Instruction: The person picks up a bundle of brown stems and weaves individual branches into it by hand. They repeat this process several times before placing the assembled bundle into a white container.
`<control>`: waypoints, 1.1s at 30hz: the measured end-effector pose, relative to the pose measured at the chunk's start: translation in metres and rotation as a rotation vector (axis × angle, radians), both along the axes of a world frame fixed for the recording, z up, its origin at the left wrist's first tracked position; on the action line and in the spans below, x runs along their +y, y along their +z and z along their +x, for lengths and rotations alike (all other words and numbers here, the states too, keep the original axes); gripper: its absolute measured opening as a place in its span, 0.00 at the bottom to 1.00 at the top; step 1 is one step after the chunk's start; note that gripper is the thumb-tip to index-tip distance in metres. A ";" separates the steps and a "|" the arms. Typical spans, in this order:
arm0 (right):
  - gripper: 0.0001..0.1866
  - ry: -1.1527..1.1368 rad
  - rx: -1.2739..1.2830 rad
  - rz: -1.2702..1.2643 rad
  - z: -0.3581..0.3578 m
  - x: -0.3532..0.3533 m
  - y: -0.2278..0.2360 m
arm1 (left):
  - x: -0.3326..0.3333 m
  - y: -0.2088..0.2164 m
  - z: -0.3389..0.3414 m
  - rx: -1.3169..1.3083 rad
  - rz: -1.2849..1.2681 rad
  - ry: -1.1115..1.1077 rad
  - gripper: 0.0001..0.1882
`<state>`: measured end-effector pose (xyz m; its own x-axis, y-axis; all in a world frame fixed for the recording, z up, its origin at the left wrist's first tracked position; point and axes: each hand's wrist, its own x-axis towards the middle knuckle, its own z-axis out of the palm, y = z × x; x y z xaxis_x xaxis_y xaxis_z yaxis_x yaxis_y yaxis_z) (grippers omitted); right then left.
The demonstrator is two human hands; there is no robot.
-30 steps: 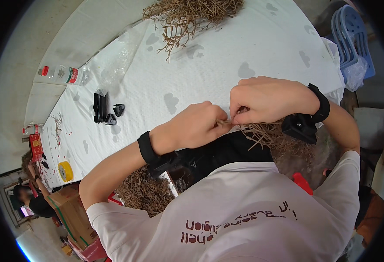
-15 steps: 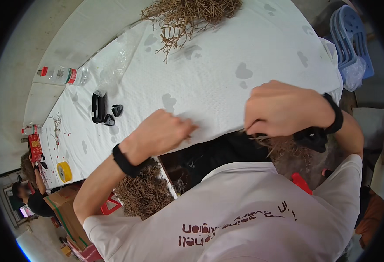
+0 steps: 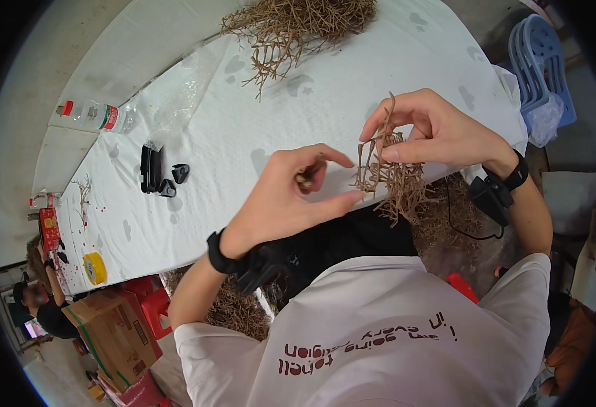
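Note:
My right hand (image 3: 440, 132) pinches a small bunch of dry, branching brown twigs (image 3: 404, 190) at the near edge of the white-covered table. Some stems of the bunch stick up past the fingers. Close by on its left is my left hand (image 3: 271, 193), thumb and forefinger spread towards the bunch. Its other fingers curl round several short brown twig pieces (image 3: 304, 178) in the palm. At the table's far side lies a larger heap of the same twigs (image 3: 318, 27).
On the table (image 3: 352, 74) are a plastic bottle (image 3: 98, 116), a black case (image 3: 151, 169) and a yellow tape roll (image 3: 95, 268). More twigs (image 3: 237, 308) lie below at left. A cardboard box (image 3: 118, 339), blue stools (image 3: 542, 68) and another person (image 3: 53, 315) flank the table.
My right hand has risen over the table edge, bringing the twig bunch into full view. My left hand has moved right and turned, its thumb and forefinger opening towards the bunch.

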<state>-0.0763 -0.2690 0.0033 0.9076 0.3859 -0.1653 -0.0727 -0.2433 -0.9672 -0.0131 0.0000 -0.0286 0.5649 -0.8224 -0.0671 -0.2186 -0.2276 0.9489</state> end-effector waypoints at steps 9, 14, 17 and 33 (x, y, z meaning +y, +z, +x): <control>0.19 -0.196 -0.090 -0.385 -0.011 -0.007 -0.002 | -0.026 -0.011 -0.004 0.011 -0.128 0.113 0.05; 0.24 -0.185 -0.362 -0.619 -0.019 0.007 -0.011 | -0.014 -0.009 0.006 0.184 -0.128 0.066 0.06; 0.22 -0.186 -0.463 -0.611 -0.019 0.013 -0.020 | -0.011 -0.008 0.014 0.244 -0.168 0.060 0.08; 0.20 -0.246 -0.209 -0.283 -0.028 0.028 -0.014 | -0.023 -0.010 0.022 0.023 -0.170 0.202 0.21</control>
<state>-0.1043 -0.2406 -0.0105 0.9922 0.1195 -0.0367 0.0284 -0.5014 -0.8648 0.0089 -0.0225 -0.0389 0.7189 -0.6934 0.0481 -0.1633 -0.1012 0.9814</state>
